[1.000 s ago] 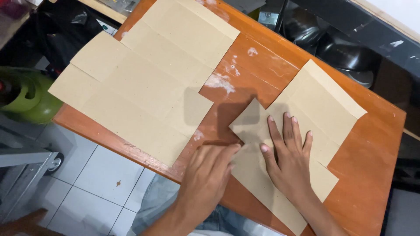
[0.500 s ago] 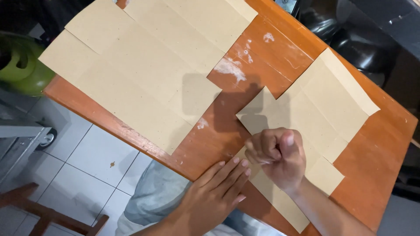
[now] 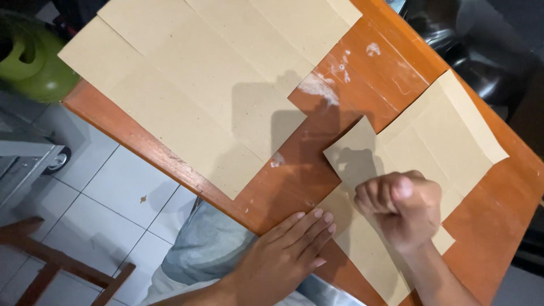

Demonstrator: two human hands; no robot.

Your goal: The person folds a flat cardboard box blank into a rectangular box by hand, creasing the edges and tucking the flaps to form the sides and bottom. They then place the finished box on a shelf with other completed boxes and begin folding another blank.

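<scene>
Left hand (image 3: 286,249) slid toward 6 o'clock — flat, fingers spread, empty, on table edge (image 3: 226,201); right hand (image 3: 403,209) fisted, knuckles pressing folded paper (image 3: 419,153).

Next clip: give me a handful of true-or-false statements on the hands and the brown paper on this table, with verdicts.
1. The right hand is closed in a fist on the smaller folded paper sheet. True.
2. The left hand grips a pair of scissors. False: it lies flat, fingers together, at the near edge of the orange wooden table.
3. A larger brown paper sheet overhangs the table's edge. True.
4. The green container stands on the table. False: it sits below, beside the table.
</scene>
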